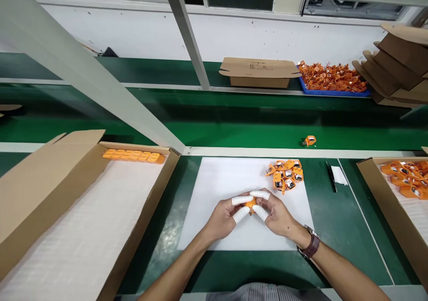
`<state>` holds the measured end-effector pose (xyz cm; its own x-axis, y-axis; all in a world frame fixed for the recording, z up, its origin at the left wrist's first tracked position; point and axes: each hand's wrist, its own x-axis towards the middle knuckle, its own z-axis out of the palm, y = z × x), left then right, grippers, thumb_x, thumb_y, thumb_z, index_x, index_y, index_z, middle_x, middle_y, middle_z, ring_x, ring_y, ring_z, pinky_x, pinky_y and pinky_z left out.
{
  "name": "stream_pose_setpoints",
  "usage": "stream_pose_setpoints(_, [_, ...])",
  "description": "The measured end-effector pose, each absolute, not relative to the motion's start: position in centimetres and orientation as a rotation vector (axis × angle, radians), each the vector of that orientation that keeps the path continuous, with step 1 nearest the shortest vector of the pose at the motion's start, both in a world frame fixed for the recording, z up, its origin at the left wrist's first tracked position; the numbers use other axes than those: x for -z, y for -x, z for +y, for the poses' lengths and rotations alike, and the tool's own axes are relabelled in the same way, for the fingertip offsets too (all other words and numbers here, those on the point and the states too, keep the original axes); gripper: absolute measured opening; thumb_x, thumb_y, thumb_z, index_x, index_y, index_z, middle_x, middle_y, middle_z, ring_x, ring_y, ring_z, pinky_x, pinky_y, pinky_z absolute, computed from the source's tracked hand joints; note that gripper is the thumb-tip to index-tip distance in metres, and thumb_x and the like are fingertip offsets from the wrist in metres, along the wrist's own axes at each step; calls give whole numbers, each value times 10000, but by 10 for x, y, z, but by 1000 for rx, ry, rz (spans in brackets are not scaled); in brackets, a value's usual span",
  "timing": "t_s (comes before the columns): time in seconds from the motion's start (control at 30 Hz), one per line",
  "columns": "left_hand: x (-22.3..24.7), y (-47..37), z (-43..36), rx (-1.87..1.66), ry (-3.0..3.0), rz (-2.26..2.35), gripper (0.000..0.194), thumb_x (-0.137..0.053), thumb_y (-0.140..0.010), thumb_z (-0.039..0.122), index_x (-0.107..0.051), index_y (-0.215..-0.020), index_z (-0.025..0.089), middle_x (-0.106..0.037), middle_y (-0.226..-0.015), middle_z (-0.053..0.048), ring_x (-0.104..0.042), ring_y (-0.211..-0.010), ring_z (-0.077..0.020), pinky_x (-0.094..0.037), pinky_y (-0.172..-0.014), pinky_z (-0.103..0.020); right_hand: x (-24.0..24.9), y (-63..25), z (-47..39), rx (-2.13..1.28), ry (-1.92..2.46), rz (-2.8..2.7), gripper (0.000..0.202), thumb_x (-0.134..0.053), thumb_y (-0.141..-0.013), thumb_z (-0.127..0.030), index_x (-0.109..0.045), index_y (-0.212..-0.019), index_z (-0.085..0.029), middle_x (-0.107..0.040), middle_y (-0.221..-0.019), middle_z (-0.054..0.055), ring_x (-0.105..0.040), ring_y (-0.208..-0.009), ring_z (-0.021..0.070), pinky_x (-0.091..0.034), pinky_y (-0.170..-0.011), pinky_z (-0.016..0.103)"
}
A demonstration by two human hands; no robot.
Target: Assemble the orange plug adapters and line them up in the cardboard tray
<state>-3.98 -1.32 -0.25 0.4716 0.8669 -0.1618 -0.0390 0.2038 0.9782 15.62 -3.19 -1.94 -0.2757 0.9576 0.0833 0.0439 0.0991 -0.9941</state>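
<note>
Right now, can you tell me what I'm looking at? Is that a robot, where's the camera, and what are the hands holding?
No robot here! These are a person's own left hand and right hand, with white covers on some fingertips. There is just one picture, from a camera worn on the person's head, looking forward and down.

Both hands pinch one small orange piece over a white sheet on a green table. Beside them, on the sheet, lies a pile of similar orange pieces. A black pen-like thing lies to the right.

The cardboard box on the left has a row of orange pieces at its far end. The box on the right holds more. I can't tell what the pieces are for.
</note>
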Motion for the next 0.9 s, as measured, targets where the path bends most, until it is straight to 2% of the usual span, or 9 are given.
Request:
stream_pose_setpoints(0.17, [3, 36, -14, -790, -1225, 884, 316, -729, -857, 373, -753, -1129, 215, -680, -1341, -96, -663, -1200, -297, -536, -1050, -439, 21, -159, -32, -1400, 1048, -1439, 360, -631, -943, -326, -584, -1292, -249, -587, -942, 25, -609, -828, 159, -562, -821, 342])
stream_pose_setpoints(0.47, [2, 35, -13, -799, -1193, 921, 289, -760, -835, 352, -771, -1087, 210, -701, -1308, -98, -675, -1178, -309, -551, -1034, -449, 4, -179, -26, -1699, 803, -1385, 497, -622, -967, -387, -498, -1433, -263, -651, -1021, 42, -633, -962, 173, -505, -941, 371])
stream_pose_setpoints(0.67, [6, 41, -11, -761, -1197, 946, 316, -730, -853, 408, -759, -1108, 224, -685, -1336, -84, -683, -1166, -287, -563, -1014, -414, 8, -176, -26, -1658, 899, -1384, 501, -655, -945, -384, -521, -1409, -249, -640, -994, 31, -622, -868, 147, -525, -868, 333])
stream_pose_setpoints(0.9, [8, 42, -10, -765, -1215, 923, 312, -688, -892, 376, -736, -1155, 215, -677, -1347, -85, -670, -1187, -272, -537, -1044, -399, 9, -174, -25, -1678, 916, -1360, 489, -655, -943, -376, -526, -1397, -249, -629, -963, 20, -622, -855, 144, -527, -850, 324])
